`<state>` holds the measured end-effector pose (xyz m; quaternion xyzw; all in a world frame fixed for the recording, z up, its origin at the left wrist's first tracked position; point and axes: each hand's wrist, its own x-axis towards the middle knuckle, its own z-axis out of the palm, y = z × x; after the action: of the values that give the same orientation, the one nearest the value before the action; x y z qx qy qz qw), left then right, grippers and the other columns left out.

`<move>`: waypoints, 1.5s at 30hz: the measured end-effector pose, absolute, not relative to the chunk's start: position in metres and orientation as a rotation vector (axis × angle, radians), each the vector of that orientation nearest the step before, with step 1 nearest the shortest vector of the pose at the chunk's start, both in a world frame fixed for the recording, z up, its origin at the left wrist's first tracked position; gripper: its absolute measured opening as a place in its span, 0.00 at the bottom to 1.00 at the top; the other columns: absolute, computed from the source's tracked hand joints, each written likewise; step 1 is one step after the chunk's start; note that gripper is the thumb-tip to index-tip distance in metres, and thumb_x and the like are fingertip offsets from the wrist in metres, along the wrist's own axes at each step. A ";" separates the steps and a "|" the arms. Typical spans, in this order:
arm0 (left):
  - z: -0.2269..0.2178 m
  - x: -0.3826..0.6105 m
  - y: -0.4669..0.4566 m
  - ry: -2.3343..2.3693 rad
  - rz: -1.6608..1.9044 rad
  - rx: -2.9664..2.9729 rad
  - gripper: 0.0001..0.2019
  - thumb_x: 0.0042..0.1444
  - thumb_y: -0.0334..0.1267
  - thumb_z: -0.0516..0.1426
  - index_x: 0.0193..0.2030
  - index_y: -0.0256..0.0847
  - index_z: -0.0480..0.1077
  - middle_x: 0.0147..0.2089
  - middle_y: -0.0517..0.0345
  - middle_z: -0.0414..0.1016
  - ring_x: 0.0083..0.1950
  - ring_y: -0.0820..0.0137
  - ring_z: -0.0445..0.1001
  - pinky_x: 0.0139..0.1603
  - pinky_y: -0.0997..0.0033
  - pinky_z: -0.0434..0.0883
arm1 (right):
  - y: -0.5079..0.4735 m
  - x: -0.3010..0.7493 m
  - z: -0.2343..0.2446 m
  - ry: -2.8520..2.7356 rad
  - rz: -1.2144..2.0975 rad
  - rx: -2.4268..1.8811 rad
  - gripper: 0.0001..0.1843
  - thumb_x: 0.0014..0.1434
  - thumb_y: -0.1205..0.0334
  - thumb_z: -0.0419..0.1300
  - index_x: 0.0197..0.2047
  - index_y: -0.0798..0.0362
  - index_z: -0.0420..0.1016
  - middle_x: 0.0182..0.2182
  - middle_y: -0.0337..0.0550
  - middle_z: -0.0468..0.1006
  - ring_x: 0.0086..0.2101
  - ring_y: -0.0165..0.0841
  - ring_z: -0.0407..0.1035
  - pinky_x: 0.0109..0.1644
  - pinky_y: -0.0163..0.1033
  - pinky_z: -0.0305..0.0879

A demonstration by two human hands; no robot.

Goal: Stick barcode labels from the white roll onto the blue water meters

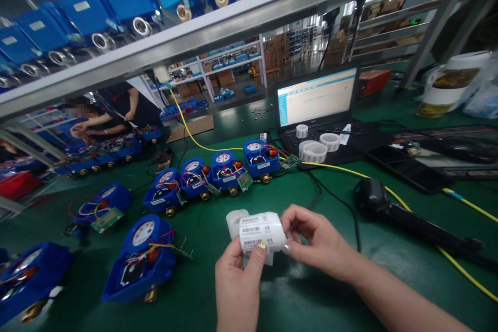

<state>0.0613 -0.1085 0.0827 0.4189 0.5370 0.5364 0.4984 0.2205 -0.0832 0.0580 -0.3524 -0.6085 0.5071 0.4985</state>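
Note:
A roll of white barcode labels [259, 225] is held above the green bench top, its printed rows facing me. My left hand [241, 272] grips the roll from below, the thumb pressed across the lowest row. At the roll's right edge, my right hand [311, 236] pinches with thumb and fingertips. A loose end of the strip curls behind the roll on the left. Beyond my hands, several blue water meters stand with wires and circuit boards exposed, the closest of that row being a meter [261, 160]. Another open meter [140, 259] lies to the left of my left hand.
A laptop [317, 96] stands at the back, smaller label rolls [312, 151] on it. To the right lie a barcode scanner [389, 212], a phone [408, 168] and a yellow cable [467, 275]. Overhead, a metal shelf [218, 23] carries blue meters. Other people work at the far left.

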 end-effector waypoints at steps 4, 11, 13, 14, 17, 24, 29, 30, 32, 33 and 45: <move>0.079 0.062 -0.109 1.298 1.287 1.039 0.16 0.43 0.42 0.65 0.38 0.35 0.77 0.39 0.49 0.79 0.43 0.59 0.75 0.46 0.66 0.71 | -0.083 0.218 0.060 -1.458 1.203 -0.880 0.09 0.49 0.64 0.62 0.29 0.53 0.63 0.24 0.34 0.64 0.23 0.25 0.55 0.26 0.31 0.54; 0.076 0.064 -0.110 1.319 1.281 1.093 0.16 0.45 0.41 0.63 0.40 0.36 0.76 0.40 0.50 0.79 0.44 0.60 0.75 0.46 0.69 0.71 | -0.087 0.216 0.058 -1.381 1.113 -0.891 0.10 0.50 0.65 0.60 0.35 0.52 0.63 0.26 0.35 0.68 0.25 0.26 0.60 0.26 0.30 0.55; 0.072 0.063 -0.109 1.326 1.235 1.187 0.15 0.47 0.42 0.62 0.40 0.36 0.76 0.41 0.50 0.78 0.45 0.60 0.74 0.47 0.68 0.71 | -0.087 0.215 0.057 -1.356 1.074 -0.912 0.12 0.51 0.62 0.60 0.41 0.52 0.66 0.29 0.39 0.71 0.27 0.28 0.63 0.27 0.32 0.58; 0.069 0.062 -0.109 1.333 1.204 1.248 0.14 0.48 0.42 0.61 0.40 0.37 0.76 0.41 0.50 0.78 0.46 0.59 0.74 0.47 0.67 0.71 | -0.086 0.215 0.056 -1.355 1.069 -0.936 0.14 0.52 0.60 0.59 0.43 0.52 0.67 0.31 0.40 0.72 0.28 0.29 0.65 0.28 0.32 0.59; 0.062 0.060 -0.108 1.382 1.170 1.456 0.12 0.51 0.42 0.59 0.40 0.40 0.76 0.42 0.51 0.77 0.47 0.60 0.73 0.50 0.65 0.69 | -0.083 0.214 0.054 -1.376 1.098 -1.027 0.16 0.54 0.56 0.59 0.45 0.53 0.70 0.33 0.43 0.75 0.29 0.31 0.66 0.29 0.34 0.61; 0.062 0.065 -0.111 1.592 1.470 1.891 0.06 0.51 0.38 0.59 0.35 0.49 0.76 0.53 0.54 0.64 0.55 0.58 0.65 0.55 0.55 0.64 | -0.085 0.219 0.061 -1.386 1.047 -1.073 0.10 0.53 0.59 0.59 0.37 0.54 0.75 0.26 0.40 0.74 0.25 0.28 0.63 0.27 0.32 0.59; 0.062 0.065 -0.108 1.393 1.367 1.944 0.11 0.52 0.33 0.56 0.42 0.51 0.73 0.58 0.56 0.63 0.57 0.60 0.65 0.56 0.56 0.65 | -0.086 0.221 0.065 -1.406 1.084 -0.991 0.10 0.53 0.60 0.59 0.38 0.54 0.75 0.27 0.40 0.74 0.27 0.29 0.66 0.29 0.32 0.61; 0.062 0.064 -0.107 1.362 1.347 1.950 0.12 0.53 0.33 0.56 0.42 0.51 0.73 0.55 0.57 0.66 0.56 0.61 0.67 0.55 0.58 0.66 | -0.085 0.221 0.065 -1.417 1.096 -0.986 0.11 0.54 0.60 0.59 0.40 0.54 0.74 0.27 0.40 0.74 0.27 0.29 0.66 0.30 0.32 0.61; 0.061 0.063 -0.107 1.341 1.353 1.948 0.10 0.53 0.33 0.57 0.40 0.51 0.73 0.50 0.58 0.69 0.53 0.64 0.69 0.54 0.62 0.66 | -0.085 0.220 0.066 -1.434 1.098 -1.001 0.11 0.55 0.60 0.58 0.41 0.54 0.74 0.27 0.40 0.75 0.27 0.28 0.67 0.30 0.32 0.62; 0.060 0.063 -0.107 1.345 1.379 1.929 0.09 0.53 0.33 0.57 0.39 0.51 0.74 0.49 0.59 0.70 0.52 0.64 0.69 0.54 0.63 0.66 | -0.086 0.220 0.066 -1.441 1.085 -1.015 0.11 0.55 0.60 0.59 0.40 0.54 0.75 0.27 0.40 0.75 0.27 0.28 0.67 0.30 0.32 0.62; 0.042 0.069 -0.106 1.342 1.617 1.641 0.06 0.53 0.44 0.58 0.32 0.47 0.75 0.47 0.57 0.71 0.50 0.64 0.70 0.49 0.68 0.66 | -0.084 0.220 0.063 -1.305 1.228 -1.032 0.14 0.54 0.52 0.60 0.37 0.55 0.73 0.27 0.42 0.76 0.28 0.30 0.68 0.31 0.33 0.64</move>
<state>0.0695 -0.1062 0.0419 0.5982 0.4891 0.5894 0.2356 0.2203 -0.0842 0.0628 -0.4291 -0.5422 0.5102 0.5115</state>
